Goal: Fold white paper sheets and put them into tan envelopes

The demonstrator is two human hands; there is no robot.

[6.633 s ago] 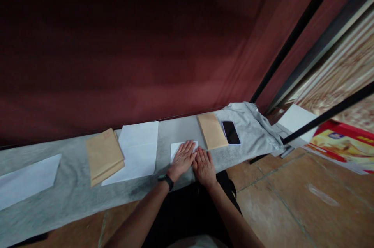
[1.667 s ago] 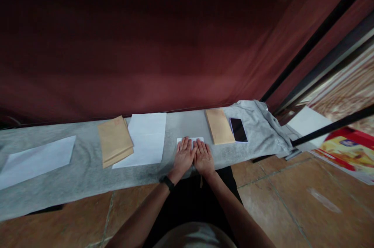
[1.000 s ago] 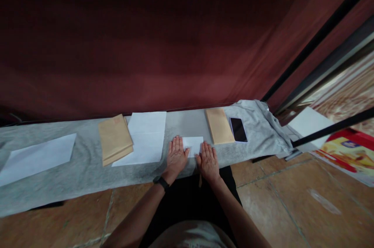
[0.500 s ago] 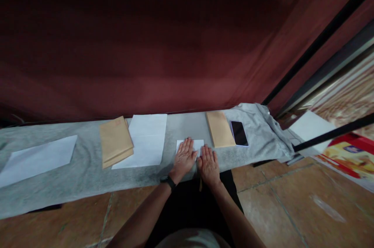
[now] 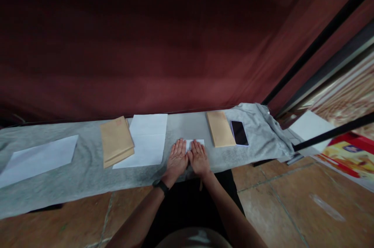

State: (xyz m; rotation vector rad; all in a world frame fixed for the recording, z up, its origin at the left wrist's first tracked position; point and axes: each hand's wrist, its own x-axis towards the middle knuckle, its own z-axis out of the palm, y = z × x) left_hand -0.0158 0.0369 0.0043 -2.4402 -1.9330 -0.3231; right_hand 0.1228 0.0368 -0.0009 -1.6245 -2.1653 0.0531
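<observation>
The left hand [image 5: 177, 157] and right hand [image 5: 199, 158] lie flat, grasping nothing, on a small white paper [image 5: 189, 143] midway between the front and back edges of the cloth-draped bench [image 5: 187, 123]. Toward its right end: a kraft envelope [image 5: 221, 129], a smartphone [image 5: 239, 133]; leftward, a white sheet [image 5: 150, 139] partly under stacked kraft envelopes [image 5: 117, 140].

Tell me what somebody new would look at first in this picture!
Probably the big dark red backdrop, because it fills most of the upper part of the view. Then the left hand and right hand, lying side by side, palms down, over a small white paper on the grey cloth. The bright red-and-yellow printed panel at the right edge might catch the eye too.
</observation>
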